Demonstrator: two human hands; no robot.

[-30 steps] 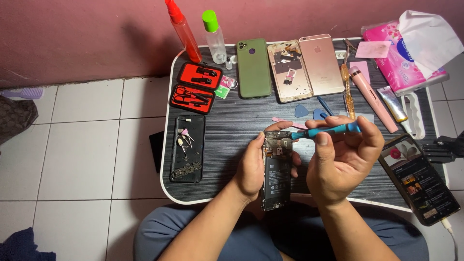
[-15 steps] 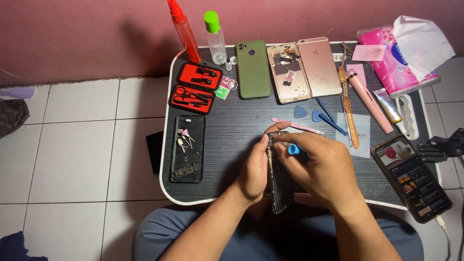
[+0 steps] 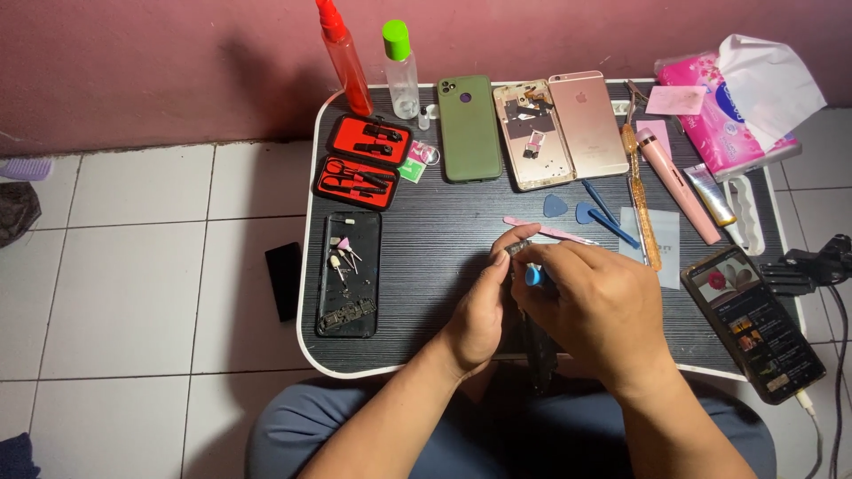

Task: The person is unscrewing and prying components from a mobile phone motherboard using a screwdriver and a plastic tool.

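My left hand grips the left edge of an opened phone body held upright over the near edge of the small dark table. My right hand lies over the phone's top and pinches a blue-handled tool against it. Most of the phone is hidden behind both hands.
On the table lie a red tool case, a black tray of small parts, a green phone, an open phone shell, a pink-gold phone back, blue picks, a lit phone and two bottles.
My right hand, which held the blue tool sideways above the phone, has turned down over the phone's top. The phone has sunk a little toward my lap.
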